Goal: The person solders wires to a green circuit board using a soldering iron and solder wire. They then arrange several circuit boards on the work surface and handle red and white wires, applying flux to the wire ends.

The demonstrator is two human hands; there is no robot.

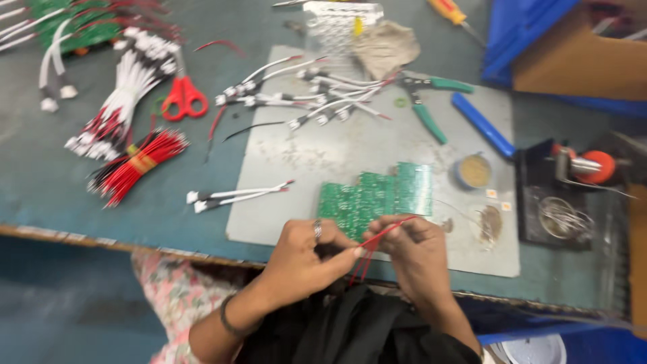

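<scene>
Now both hands, left hand (300, 253) & right hand (414, 249), pinch thin red wires (377, 239) w/ fingertips, just over green circuit boards (377, 195).

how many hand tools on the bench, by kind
scissors, red handles: 1
pliers, green handles: 1
screwdriver, orange handle: 1
total: 3
Neither hand holds one; left hand and right hand pinch thin red wires.

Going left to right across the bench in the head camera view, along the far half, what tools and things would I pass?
Bundle of red wires → red-handled scissors → loose white wire leads with connectors → green-handled pliers → blue bar-shaped tool → soldering iron stand.
</scene>
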